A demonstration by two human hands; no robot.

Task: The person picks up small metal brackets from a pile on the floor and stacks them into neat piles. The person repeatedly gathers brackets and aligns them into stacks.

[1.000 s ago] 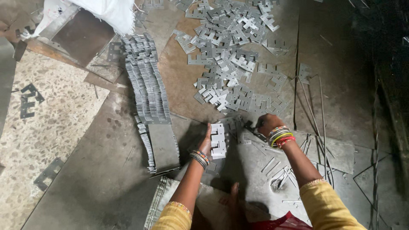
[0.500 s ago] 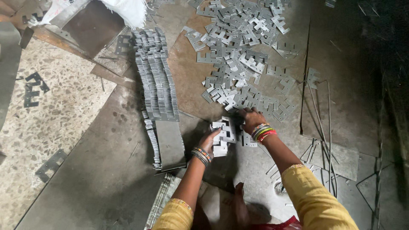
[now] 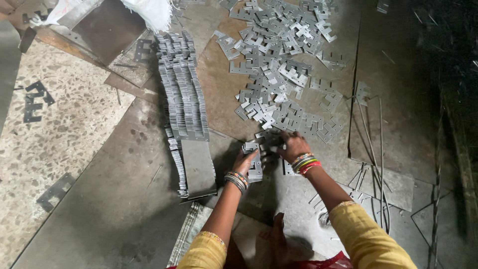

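Observation:
My left hand (image 3: pixel 245 162) holds a small stack of flat stamped metal pieces (image 3: pixel 254 162) upright on the metal floor sheet. My right hand (image 3: pixel 293 146) reaches just past it, fingers down on the near edge of a large loose pile of the same notched pieces (image 3: pixel 279 74). Whether it grips one is hidden by the fingers. Both wrists carry coloured bangles, and both sleeves are yellow.
A long leaning row of stacked pieces (image 3: pixel 184 99) runs on the left, ending at a flat plate (image 3: pixel 198 167). Thin metal rods (image 3: pixel 376 164) lie to the right. A speckled stone floor (image 3: pixel 50 129) with dark cut-outs is at far left, a white sack (image 3: pixel 149 11) at the top.
My right hand has moved left and forward from the bare sheet to the pile's near edge. The left hand with its stack has stayed in place.

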